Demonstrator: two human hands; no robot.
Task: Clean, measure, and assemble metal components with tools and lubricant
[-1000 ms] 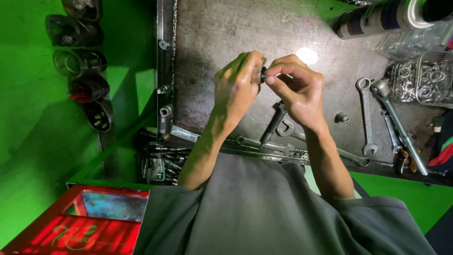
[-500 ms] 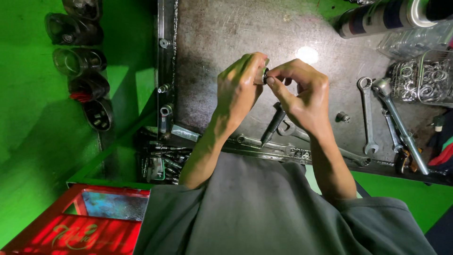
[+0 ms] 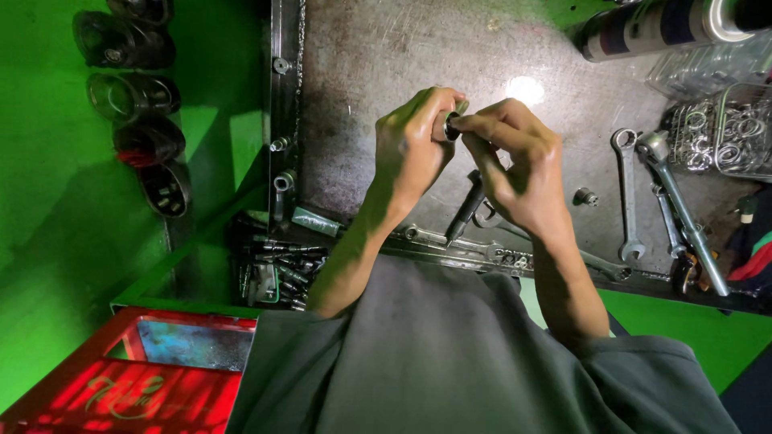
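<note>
Both my hands meet above a worn metal workbench [image 3: 362, 72]. My left hand [image 3: 414, 149] is closed around a small round metal part [image 3: 446, 124], a short socket-like cylinder that is mostly hidden by the fingers. My right hand [image 3: 515, 165] pinches the open end of the same part with thumb and forefinger. Under the hands a dark-handled tool [image 3: 466, 210] lies on the bench.
Wrenches [image 3: 626, 197] lie at the right beside a wire basket of metal rings [image 3: 724, 133]. A spray can [image 3: 659, 24] lies at the top right. A small nut [image 3: 585, 196] sits near my right wrist. Dark cup-shaped parts [image 3: 137, 104] line the green wall. A red crate [image 3: 121, 378] stands lower left.
Both hands have drifted slightly toward the lower part of the view while keeping hold of the small part. My right fingers have shifted on its end.
</note>
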